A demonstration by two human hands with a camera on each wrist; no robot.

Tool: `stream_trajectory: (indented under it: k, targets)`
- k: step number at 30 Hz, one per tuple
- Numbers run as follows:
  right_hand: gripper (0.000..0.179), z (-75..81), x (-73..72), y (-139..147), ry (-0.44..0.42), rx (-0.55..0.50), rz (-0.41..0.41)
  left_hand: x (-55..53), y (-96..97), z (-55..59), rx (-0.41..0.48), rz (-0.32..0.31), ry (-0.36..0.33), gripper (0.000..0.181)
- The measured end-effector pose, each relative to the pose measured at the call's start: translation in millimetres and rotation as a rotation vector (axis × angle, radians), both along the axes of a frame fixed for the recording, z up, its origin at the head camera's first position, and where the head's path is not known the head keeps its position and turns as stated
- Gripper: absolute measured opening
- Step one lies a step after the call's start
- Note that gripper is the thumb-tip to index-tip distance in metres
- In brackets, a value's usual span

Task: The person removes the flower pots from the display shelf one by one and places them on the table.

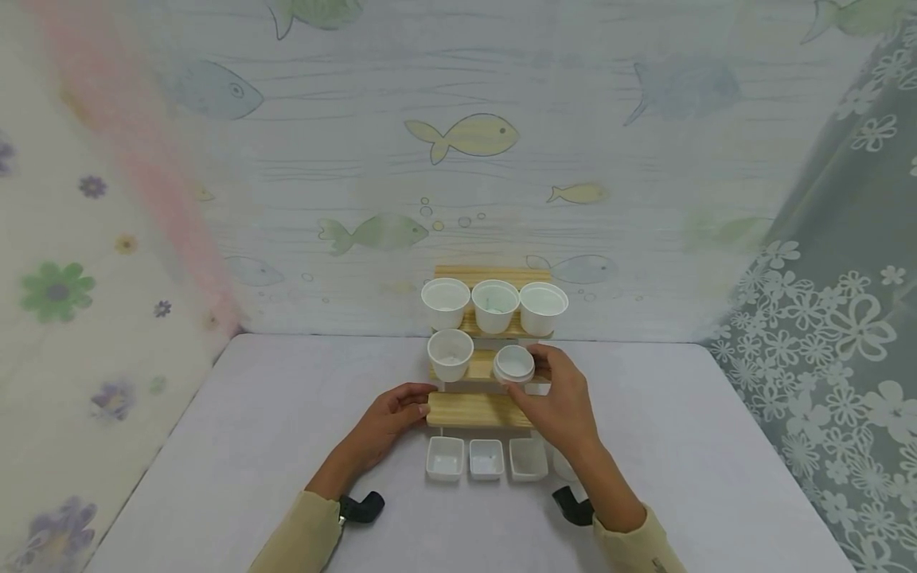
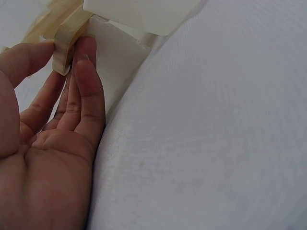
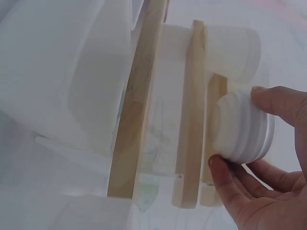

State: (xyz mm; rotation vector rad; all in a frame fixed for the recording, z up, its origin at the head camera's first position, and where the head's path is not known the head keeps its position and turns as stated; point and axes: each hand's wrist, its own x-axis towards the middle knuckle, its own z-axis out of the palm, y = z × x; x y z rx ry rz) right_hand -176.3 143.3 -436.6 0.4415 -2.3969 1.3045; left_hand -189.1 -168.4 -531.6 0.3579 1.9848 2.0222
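At the right part of the middle tier of a stepped wooden stand, my right hand (image 1: 566, 404) holds a small round white cup (image 1: 514, 362) with a ridged rim. In the right wrist view the thumb presses one side of the cup (image 3: 243, 125) and the fingers sit on the opposite side. My left hand (image 1: 390, 419) grips the left end of the lowest wooden shelf board (image 1: 476, 410). The left wrist view has the board's end (image 2: 72, 36) between thumb and fingers. Another white cup (image 1: 450, 355) stands on the middle tier's left.
Three white cups stand in a row on the top tier, the middle one (image 1: 495, 305) among them. Before the stand sit square white dishes (image 1: 486, 459), plus a white dish (image 1: 564, 465) partly hidden by my right arm. A fish-patterned wall (image 1: 358, 294) rises behind the table.
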Motion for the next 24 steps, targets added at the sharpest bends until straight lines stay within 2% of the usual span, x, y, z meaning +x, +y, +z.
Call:
stream_trajectory:
  k: [11,24]
  targets:
    - [0.064,-2.6,5.8,14,0.054,0.034,-0.008,1.2,-0.1,2.0,-0.010,0.004,0.005,0.046]
    - [0.065,-0.3,14.0,28,0.021,0.051,-0.014,1.7,1.1,3.4,-0.007,0.004,-0.006,0.048]
